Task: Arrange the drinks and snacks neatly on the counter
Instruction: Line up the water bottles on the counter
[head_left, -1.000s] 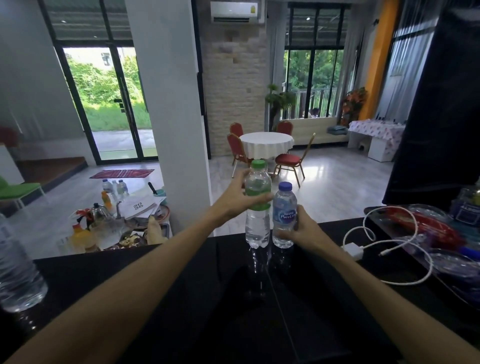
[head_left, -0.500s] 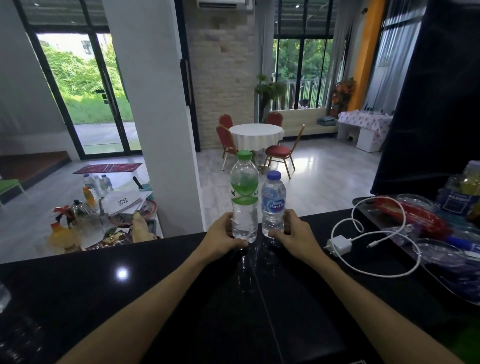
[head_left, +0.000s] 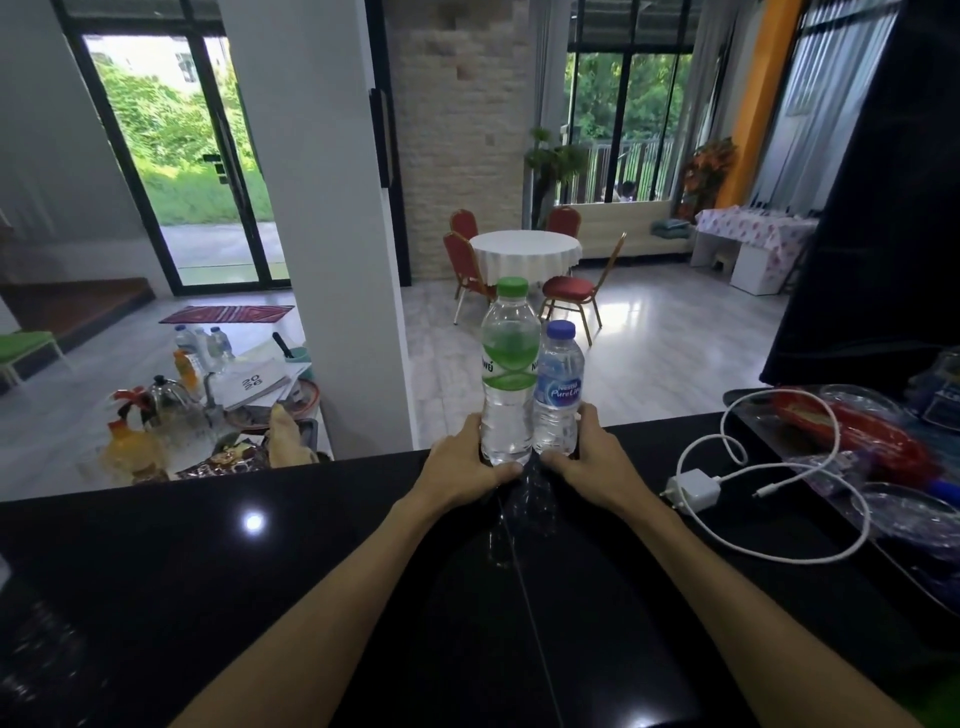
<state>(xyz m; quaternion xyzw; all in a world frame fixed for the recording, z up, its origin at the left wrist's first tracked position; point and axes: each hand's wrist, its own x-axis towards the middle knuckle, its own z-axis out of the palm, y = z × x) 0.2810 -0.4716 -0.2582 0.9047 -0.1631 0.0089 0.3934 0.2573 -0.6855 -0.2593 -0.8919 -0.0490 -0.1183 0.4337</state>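
Note:
Two clear water bottles stand upright side by side, touching, at the far edge of the black counter (head_left: 311, 545). The taller green-capped bottle (head_left: 508, 374) is on the left, and my left hand (head_left: 462, 467) grips its base. The shorter blue-capped bottle (head_left: 558, 389) with a blue label is on the right, and my right hand (head_left: 592, 465) grips its base. A red snack packet (head_left: 852, 431) lies on a clear tray (head_left: 935, 525) at the right.
A white charger with its coiled cable (head_left: 696, 491) lies on the counter right of my right hand. A white pillar (head_left: 317, 218) rises behind the counter's far edge. Beyond and below at the left is a cluttered low table (head_left: 208, 410) with bottles and papers.
My left hand slid from the green-capped bottle's upper part down to its base. My right hand also dropped lower on the blue-capped bottle. Both bottles now stand at the counter's far edge.

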